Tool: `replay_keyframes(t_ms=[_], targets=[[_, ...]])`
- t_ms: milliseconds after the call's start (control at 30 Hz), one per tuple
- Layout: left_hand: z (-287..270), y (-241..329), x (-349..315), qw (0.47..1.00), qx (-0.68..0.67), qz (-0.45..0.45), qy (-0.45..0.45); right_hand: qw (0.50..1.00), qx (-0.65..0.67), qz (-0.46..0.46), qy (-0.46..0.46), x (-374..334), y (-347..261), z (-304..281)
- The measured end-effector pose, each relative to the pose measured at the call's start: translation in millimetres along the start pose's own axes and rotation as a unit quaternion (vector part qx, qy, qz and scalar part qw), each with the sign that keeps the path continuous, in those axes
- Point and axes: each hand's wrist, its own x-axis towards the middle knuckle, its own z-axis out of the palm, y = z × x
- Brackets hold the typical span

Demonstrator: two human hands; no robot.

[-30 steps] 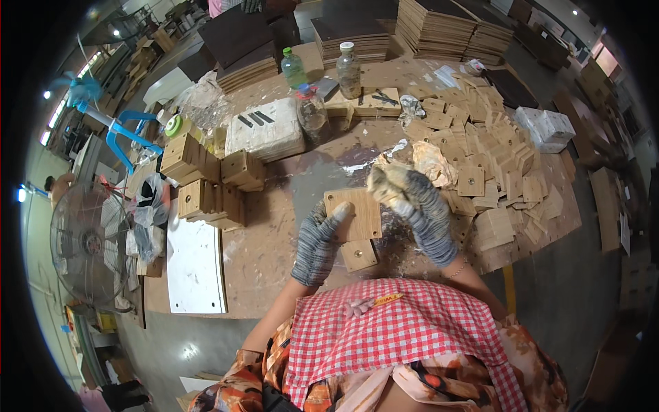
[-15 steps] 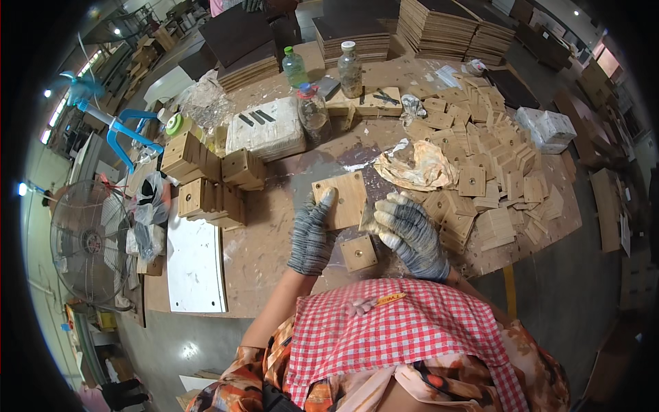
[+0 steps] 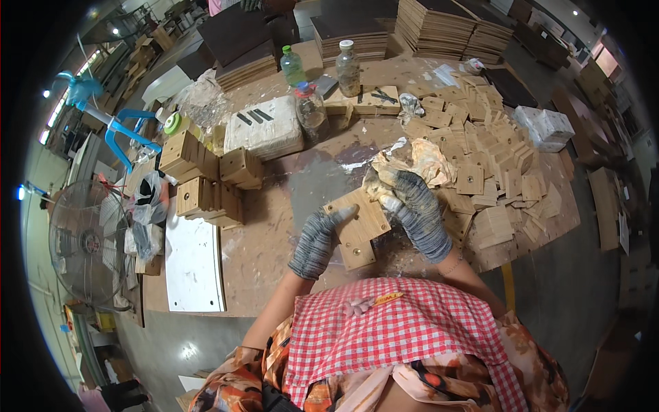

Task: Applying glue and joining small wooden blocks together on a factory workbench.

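Note:
My left hand (image 3: 319,240), in a grey knitted glove, grips the left side of a flat square wooden block (image 3: 362,218), its thumb lying on the top face. The block is turned at an angle and has small holes near its edges. At its far right corner my gloved right hand (image 3: 412,206) is closed, the fingertips pressing what looks like a folded tan rag (image 3: 374,184) to the edge. A smaller wooden block (image 3: 358,256) with a hole in its middle lies just nearer to me, partly covered by the held one.
Beyond my right hand lie a crumpled stained cloth (image 3: 432,163) and a heap of wooden blocks (image 3: 491,141). Stacked blocks (image 3: 199,196) and a white panel (image 3: 194,264) are at left. Bottles (image 3: 348,72) and a wrapped bundle (image 3: 264,127) stand farther back.
The held block has turned and shifted right and nearer, now overlapping the smaller block. My right hand has moved from its right side up to its far corner.

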Motion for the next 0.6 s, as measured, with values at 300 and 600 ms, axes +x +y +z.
replay_keyframes(t_ms=[300, 600], targets=[[-6.5, -7.8, 9.4, 0.983, -0.132, 0.105, 0.068, 0.931, -0.235, -0.223, -0.168, -13.0, -31.2, 17.7], [10.5, 18.0, -1.5, 0.974, -0.198, 0.089, 0.06, 0.934, -0.262, -0.234, -0.06, -14.4, -11.0, 10.3]])
